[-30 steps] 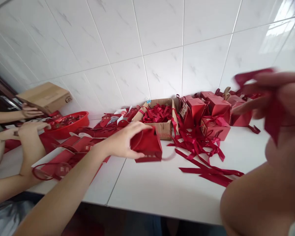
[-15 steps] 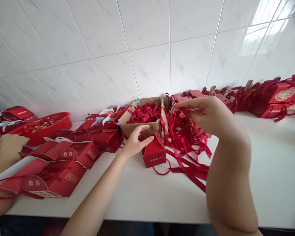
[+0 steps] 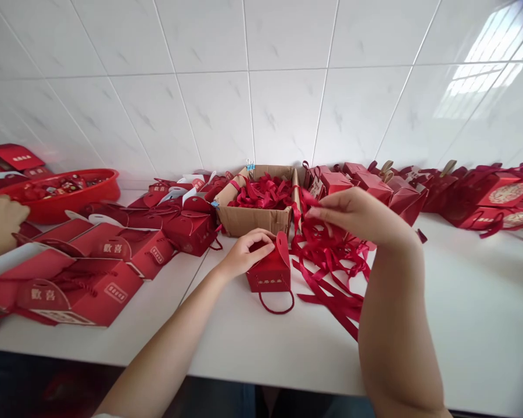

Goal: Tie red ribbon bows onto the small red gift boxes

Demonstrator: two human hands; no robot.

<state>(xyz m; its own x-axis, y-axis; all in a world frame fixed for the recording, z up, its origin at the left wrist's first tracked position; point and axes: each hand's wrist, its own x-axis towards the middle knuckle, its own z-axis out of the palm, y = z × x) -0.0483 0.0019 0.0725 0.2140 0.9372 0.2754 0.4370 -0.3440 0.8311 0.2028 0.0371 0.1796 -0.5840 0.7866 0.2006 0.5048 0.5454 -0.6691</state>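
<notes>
My left hand (image 3: 246, 253) rests on the top of a small red gift box (image 3: 270, 274) standing on the white table (image 3: 462, 325), fingers curled over its open flap. A red cord handle hangs from the box's front. My right hand (image 3: 357, 216) is raised just right of the box, fingers pinched on a red ribbon (image 3: 326, 244) that trails down into a loose pile of ribbons (image 3: 331, 284). Behind both hands stands a cardboard box (image 3: 255, 217) full of red ribbons.
Flat and folded red boxes (image 3: 82, 278) cover the table's left side, with a red basin (image 3: 56, 194) behind them. Finished red boxes (image 3: 483, 194) line the tiled wall at the right. Another person's hand (image 3: 0, 223) shows at the left edge.
My left hand has set the small red box down and now lies on its top. My right hand has come in from the right and lowered with the ribbon. The view has shifted right.
</notes>
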